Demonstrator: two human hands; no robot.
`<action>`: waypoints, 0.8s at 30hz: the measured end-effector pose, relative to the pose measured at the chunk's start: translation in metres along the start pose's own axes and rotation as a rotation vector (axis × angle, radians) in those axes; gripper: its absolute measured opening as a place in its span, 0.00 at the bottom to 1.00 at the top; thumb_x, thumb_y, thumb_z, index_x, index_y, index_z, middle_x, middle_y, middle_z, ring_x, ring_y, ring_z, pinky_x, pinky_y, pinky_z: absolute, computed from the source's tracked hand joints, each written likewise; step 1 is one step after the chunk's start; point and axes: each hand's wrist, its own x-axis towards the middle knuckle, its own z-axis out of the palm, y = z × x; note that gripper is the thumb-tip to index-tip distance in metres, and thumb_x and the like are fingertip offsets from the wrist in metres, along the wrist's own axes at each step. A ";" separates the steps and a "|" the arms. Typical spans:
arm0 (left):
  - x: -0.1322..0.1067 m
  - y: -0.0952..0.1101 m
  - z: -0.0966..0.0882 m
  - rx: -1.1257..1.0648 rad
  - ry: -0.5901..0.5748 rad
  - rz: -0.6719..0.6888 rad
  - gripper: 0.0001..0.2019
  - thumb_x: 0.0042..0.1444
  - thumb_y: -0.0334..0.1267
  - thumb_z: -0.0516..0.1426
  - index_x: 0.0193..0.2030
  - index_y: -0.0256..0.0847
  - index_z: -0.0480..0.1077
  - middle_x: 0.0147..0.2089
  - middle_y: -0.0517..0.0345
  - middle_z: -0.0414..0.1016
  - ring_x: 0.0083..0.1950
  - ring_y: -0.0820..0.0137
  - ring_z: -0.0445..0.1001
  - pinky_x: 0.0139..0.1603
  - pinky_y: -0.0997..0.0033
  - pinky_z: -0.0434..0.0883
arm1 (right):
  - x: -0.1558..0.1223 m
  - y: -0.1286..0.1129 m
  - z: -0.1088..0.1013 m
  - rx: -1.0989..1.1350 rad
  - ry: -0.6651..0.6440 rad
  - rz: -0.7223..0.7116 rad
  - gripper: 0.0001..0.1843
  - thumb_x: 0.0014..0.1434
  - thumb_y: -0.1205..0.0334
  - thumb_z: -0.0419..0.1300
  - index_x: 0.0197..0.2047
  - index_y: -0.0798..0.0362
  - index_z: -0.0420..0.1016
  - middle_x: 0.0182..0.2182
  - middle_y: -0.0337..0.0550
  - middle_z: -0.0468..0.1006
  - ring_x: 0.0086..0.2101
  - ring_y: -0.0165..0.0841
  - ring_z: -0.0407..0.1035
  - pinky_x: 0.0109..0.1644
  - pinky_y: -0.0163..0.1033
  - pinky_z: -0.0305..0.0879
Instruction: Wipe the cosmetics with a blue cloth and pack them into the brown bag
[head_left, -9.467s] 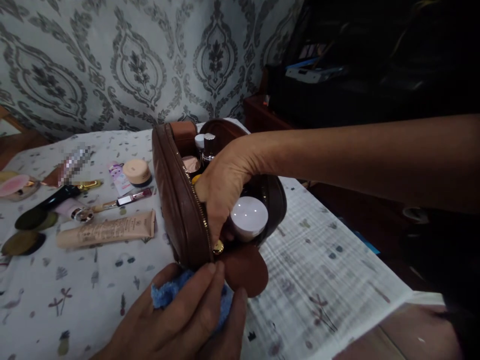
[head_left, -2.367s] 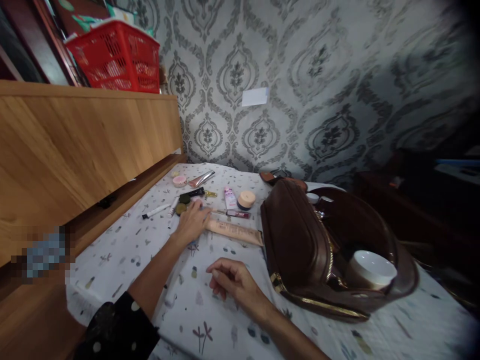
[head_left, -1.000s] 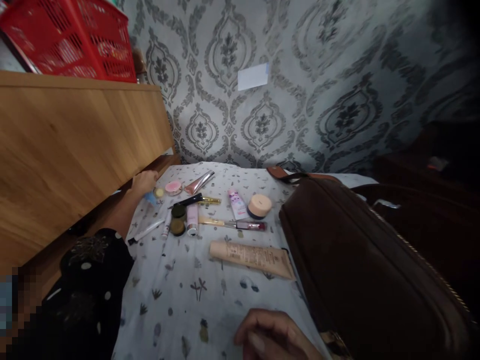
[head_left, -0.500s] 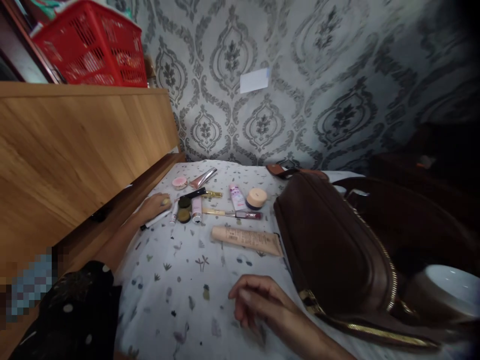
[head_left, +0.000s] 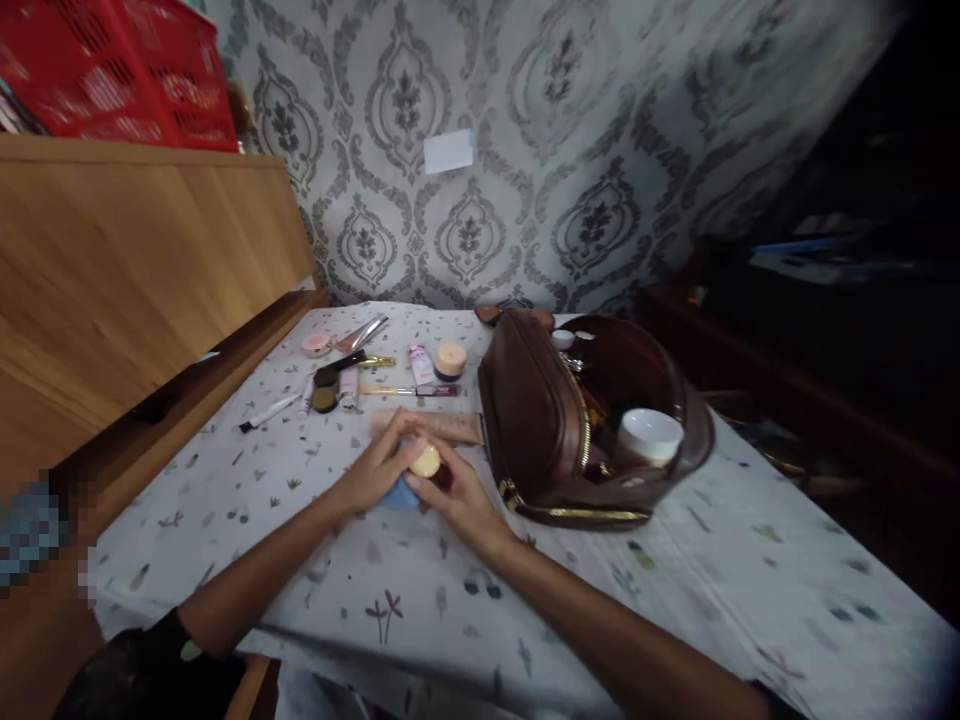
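In front of me my left hand (head_left: 376, 468) and my right hand (head_left: 466, 498) come together, fingers curled round a small container with a round cream-coloured cap (head_left: 425, 460). Something blue (head_left: 399, 495) shows below my left fingers; I cannot tell if it belongs to the container. Just behind the hands lies a beige squeeze tube (head_left: 459, 427), partly hidden by them. Farther back are a round compact with a pale lid (head_left: 451, 360), a small pink-and-white tube (head_left: 421, 364) and a lip gloss with its wand (head_left: 437, 391).
An open brown bag (head_left: 529, 400) stands to the right, a white jar (head_left: 651, 435) inside. Several cosmetics, including a pink compact (head_left: 316, 344), a black-and-gold tube (head_left: 345, 362) and dark round pots (head_left: 325, 399), lie at left. A wooden cabinet (head_left: 150, 260) borders the table.
My left hand has come from the cosmetics at left to the middle with the small container, and my right hand has joined it. The view has shifted, showing more of the bag's inside.
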 end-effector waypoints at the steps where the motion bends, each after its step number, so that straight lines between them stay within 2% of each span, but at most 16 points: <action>1: -0.002 0.001 0.006 0.004 -0.004 0.014 0.18 0.65 0.53 0.50 0.54 0.45 0.63 0.44 0.58 0.71 0.44 0.67 0.71 0.46 0.69 0.70 | 0.001 0.001 -0.001 -0.040 0.016 -0.021 0.37 0.51 0.47 0.68 0.62 0.49 0.68 0.45 0.46 0.74 0.37 0.34 0.70 0.32 0.35 0.69; 3: 0.000 0.002 0.008 0.037 0.032 0.038 0.17 0.65 0.53 0.50 0.52 0.44 0.64 0.43 0.57 0.72 0.45 0.67 0.71 0.48 0.68 0.69 | 0.002 0.000 -0.002 -0.094 0.062 -0.078 0.34 0.50 0.48 0.68 0.59 0.50 0.71 0.46 0.46 0.75 0.40 0.36 0.71 0.38 0.37 0.71; 6: 0.005 0.008 -0.003 0.104 0.175 0.040 0.18 0.65 0.54 0.49 0.48 0.42 0.65 0.34 0.60 0.71 0.36 0.69 0.71 0.39 0.70 0.69 | 0.001 -0.005 -0.002 -0.163 0.126 -0.136 0.27 0.48 0.50 0.69 0.50 0.53 0.75 0.44 0.45 0.76 0.42 0.36 0.71 0.44 0.38 0.70; 8: 0.005 0.017 -0.008 0.133 0.303 0.071 0.18 0.67 0.54 0.46 0.47 0.42 0.65 0.29 0.62 0.69 0.30 0.71 0.69 0.33 0.72 0.67 | 0.000 -0.009 -0.001 -0.225 0.131 -0.078 0.23 0.48 0.51 0.68 0.44 0.55 0.74 0.35 0.41 0.76 0.34 0.33 0.70 0.38 0.36 0.69; 9: 0.003 0.023 -0.008 0.154 0.338 0.106 0.18 0.67 0.53 0.45 0.46 0.42 0.65 0.30 0.62 0.70 0.30 0.71 0.69 0.33 0.72 0.67 | -0.001 -0.010 -0.001 -0.263 0.128 -0.037 0.21 0.48 0.51 0.67 0.41 0.55 0.74 0.31 0.39 0.75 0.29 0.31 0.68 0.33 0.34 0.67; 10: 0.000 0.028 -0.006 0.193 0.330 0.157 0.17 0.68 0.52 0.44 0.46 0.42 0.65 0.33 0.59 0.72 0.34 0.70 0.71 0.36 0.71 0.69 | -0.001 -0.010 0.000 -0.308 0.129 -0.004 0.19 0.48 0.52 0.67 0.40 0.55 0.73 0.28 0.38 0.73 0.26 0.30 0.66 0.29 0.33 0.64; 11: -0.003 0.033 -0.003 0.250 0.267 0.216 0.17 0.68 0.50 0.44 0.47 0.42 0.66 0.38 0.56 0.74 0.39 0.69 0.73 0.42 0.69 0.70 | -0.001 -0.011 0.000 -0.361 0.136 0.015 0.18 0.47 0.53 0.67 0.38 0.56 0.73 0.26 0.37 0.73 0.26 0.29 0.65 0.28 0.32 0.61; 14: -0.007 0.040 0.010 0.449 -0.071 0.332 0.17 0.68 0.47 0.45 0.51 0.42 0.70 0.53 0.48 0.74 0.55 0.63 0.72 0.58 0.61 0.67 | -0.001 -0.009 0.001 -0.518 0.157 -0.001 0.10 0.46 0.61 0.65 0.32 0.57 0.74 0.25 0.40 0.74 0.28 0.31 0.67 0.30 0.32 0.60; 16: -0.003 0.037 0.015 0.479 -0.182 0.327 0.18 0.68 0.46 0.45 0.54 0.42 0.70 0.55 0.48 0.75 0.57 0.61 0.71 0.61 0.59 0.65 | -0.001 -0.007 0.001 -0.572 0.175 -0.004 0.08 0.46 0.63 0.64 0.31 0.58 0.74 0.25 0.40 0.74 0.28 0.31 0.67 0.29 0.32 0.59; 18: 0.006 0.029 0.015 0.362 -0.166 0.251 0.20 0.69 0.47 0.44 0.56 0.42 0.69 0.54 0.49 0.76 0.57 0.62 0.72 0.60 0.61 0.66 | -0.001 -0.006 0.001 -0.564 0.193 -0.033 0.11 0.46 0.61 0.64 0.33 0.58 0.74 0.26 0.40 0.75 0.28 0.31 0.67 0.29 0.32 0.59; 21: 0.017 0.013 0.011 0.113 -0.058 0.120 0.21 0.68 0.50 0.45 0.54 0.39 0.71 0.51 0.51 0.77 0.54 0.63 0.73 0.59 0.63 0.67 | 0.000 -0.006 -0.002 -0.472 0.183 -0.113 0.16 0.48 0.55 0.66 0.37 0.56 0.75 0.29 0.39 0.75 0.30 0.31 0.67 0.32 0.32 0.62; 24: 0.017 0.002 0.007 0.080 0.032 0.101 0.24 0.67 0.54 0.45 0.50 0.39 0.72 0.51 0.52 0.76 0.54 0.62 0.72 0.59 0.64 0.67 | 0.001 -0.006 -0.006 -0.448 0.216 -0.123 0.18 0.48 0.51 0.67 0.38 0.54 0.74 0.30 0.38 0.75 0.31 0.32 0.67 0.35 0.34 0.62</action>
